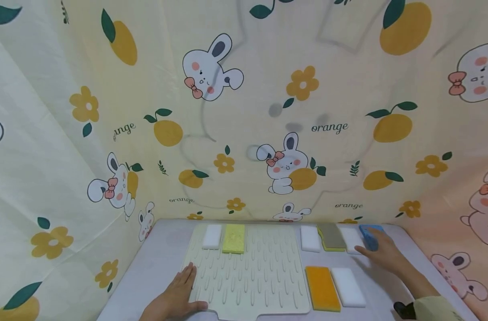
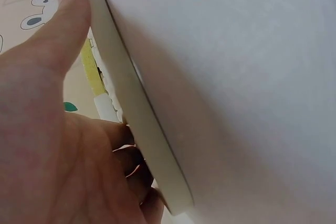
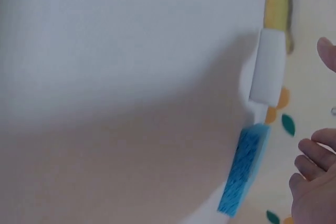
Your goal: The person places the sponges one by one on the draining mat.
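The head camera looked forward and down from above the near side of the ribbed tray, facing the printed curtain beyond it; this was the widest view. The left wrist camera sat very near the tray's left edge, its picture turned sideways, and shared the yellow sponge with the head view. The right wrist camera, also sideways, faced across the desk right of the tray, sharing the blue sponge with the head view.

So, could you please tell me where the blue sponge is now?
In the head view, the blue sponge lies at the back right of the table, just right of a white sponge, with the right hand close to it.
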### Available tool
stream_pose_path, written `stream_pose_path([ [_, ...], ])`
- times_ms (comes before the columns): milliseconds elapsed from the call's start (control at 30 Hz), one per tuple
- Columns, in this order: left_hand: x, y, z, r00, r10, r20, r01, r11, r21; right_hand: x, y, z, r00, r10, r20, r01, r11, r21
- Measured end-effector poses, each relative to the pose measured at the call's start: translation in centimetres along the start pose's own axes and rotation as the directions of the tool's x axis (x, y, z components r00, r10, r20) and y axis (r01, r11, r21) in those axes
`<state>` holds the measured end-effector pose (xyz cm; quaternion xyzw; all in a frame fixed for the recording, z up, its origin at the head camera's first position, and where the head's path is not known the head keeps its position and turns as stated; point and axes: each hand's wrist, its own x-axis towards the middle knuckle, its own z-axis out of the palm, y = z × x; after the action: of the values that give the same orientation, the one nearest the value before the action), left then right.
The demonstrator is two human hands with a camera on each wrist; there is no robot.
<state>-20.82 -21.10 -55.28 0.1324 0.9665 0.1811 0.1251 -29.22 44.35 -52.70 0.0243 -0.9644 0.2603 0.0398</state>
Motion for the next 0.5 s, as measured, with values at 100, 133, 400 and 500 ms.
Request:
stream_pose_path([
  [100, 0.1, 0.0, 0.0, 1.0, -0.002, -0.003, 0.002, 1.0, 0.004, 0.1, 0.9, -0.3, 0.998, 0.059, 0.002, -0.059, 0.998, -0.007],
  [133, 0.0, 0.0, 0.0, 1.0, -0.001, -0.005, 0.001, 1.0, 0.005, 0.1, 1.2, -0.3, 0.996, 0.092, 0.004, -0.092, 0.996, 0.007],
  [400, -0.1, 0.0, -0.1, 1.0, 0.01, -0.011, -0.01, 1.0, 0.007, 0.4, 3.5, -0.6, 0.968, 0.251, -0.009, -0.249, 0.965, 0.08],
  [500, -0.1, -0.1, -0.1, 1.0, 0.004, -0.002, -0.004, 1.0, -0.003, 0.6, 4.1, -0.6, 0.961, 0.277, 0.0, -0.276, 0.959, 0.069],
])
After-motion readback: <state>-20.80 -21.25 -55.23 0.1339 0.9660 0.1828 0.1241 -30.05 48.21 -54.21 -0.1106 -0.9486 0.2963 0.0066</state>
